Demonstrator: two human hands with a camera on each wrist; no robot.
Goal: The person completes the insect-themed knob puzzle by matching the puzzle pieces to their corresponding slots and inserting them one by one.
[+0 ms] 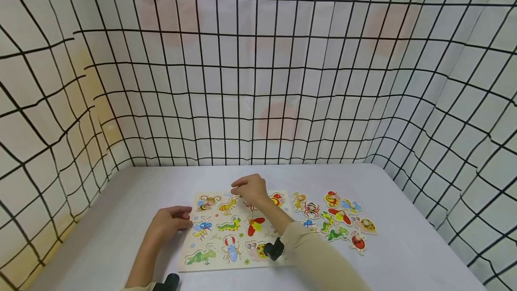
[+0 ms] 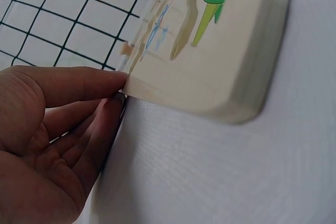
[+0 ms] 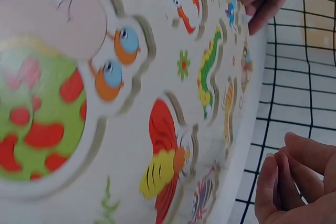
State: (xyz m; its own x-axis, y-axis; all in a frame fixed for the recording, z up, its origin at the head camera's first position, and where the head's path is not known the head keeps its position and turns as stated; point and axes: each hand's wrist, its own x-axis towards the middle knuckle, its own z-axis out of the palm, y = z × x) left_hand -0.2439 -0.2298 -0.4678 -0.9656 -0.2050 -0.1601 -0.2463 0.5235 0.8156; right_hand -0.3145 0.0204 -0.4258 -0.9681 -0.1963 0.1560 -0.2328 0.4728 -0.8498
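A wooden insect puzzle board [image 1: 218, 237] lies flat on the white table. My left hand [image 1: 167, 224] rests at its left edge, thumb and finger apart with their tips touching the rim; in the left wrist view this hand [image 2: 58, 124] meets the board's edge [image 2: 199, 90]. Over the board's far edge is my right hand [image 1: 251, 189], fingers loosely bent. In the right wrist view no piece shows between the fingertips of this hand [image 3: 299, 182]. Recessed pictures include a caterpillar [image 3: 208, 77] and a red-winged insect [image 3: 163, 156].
Right of the board lie several loose insect pieces, among them a ladybird [image 1: 357, 241], a spider [image 1: 311, 210] and a green grasshopper [image 1: 337, 233]. Black wire mesh [image 1: 254, 80] in front of white sheeting encloses the table [image 1: 408, 237] at the back and sides.
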